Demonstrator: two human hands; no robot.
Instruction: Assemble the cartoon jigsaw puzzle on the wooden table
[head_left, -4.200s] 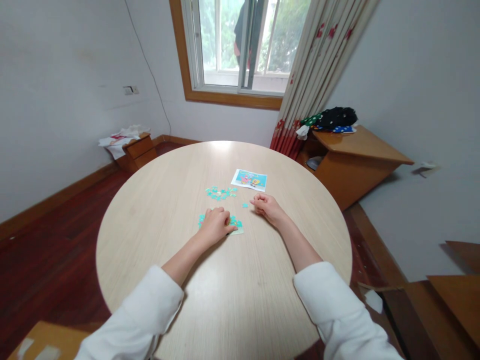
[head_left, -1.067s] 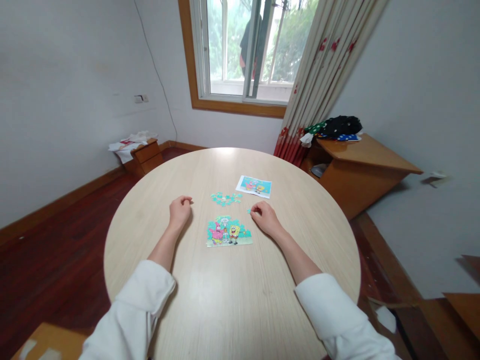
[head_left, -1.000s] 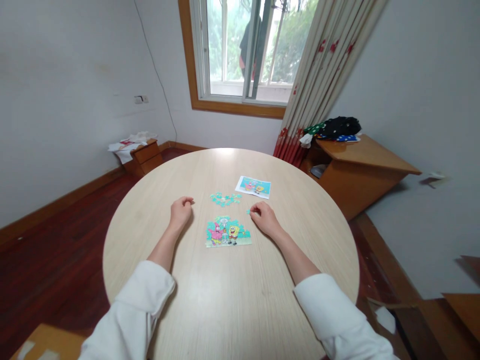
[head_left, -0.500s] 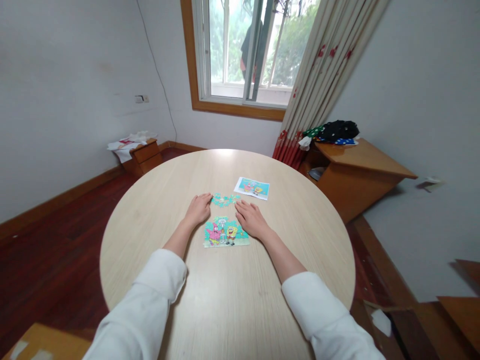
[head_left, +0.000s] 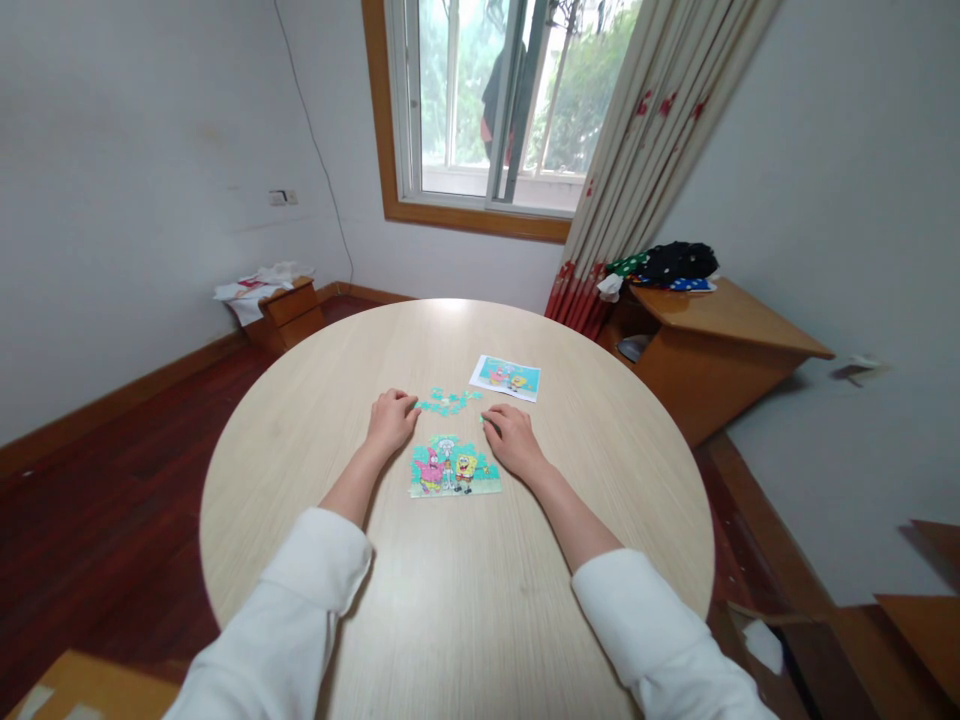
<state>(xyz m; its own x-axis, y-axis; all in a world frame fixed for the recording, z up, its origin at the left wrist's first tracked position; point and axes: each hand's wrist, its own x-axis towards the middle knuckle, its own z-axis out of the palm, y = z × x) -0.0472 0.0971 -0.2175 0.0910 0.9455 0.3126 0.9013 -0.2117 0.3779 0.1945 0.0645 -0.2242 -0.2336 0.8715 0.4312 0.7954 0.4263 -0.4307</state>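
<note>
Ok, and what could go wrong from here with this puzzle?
The right hand is close to the upper right edge of the puzzle, so it could nudge the joined part out of line.
The loose pieces are mostly turquoise, so one might easily be mistaken for another.
A small piece shows at that hand's fingertips; whether it is gripped is hard to tell, so it might slip.

Loose white sleeves (head_left: 259,640) on both sides, kinda creased and pretty roomy, with wide matching cuffs (head_left: 326,555) that look folded back partway up the forearms (head_left: 577,515), leaving the left hand (head_left: 391,418) and right hand (head_left: 511,440) totally bare
</note>
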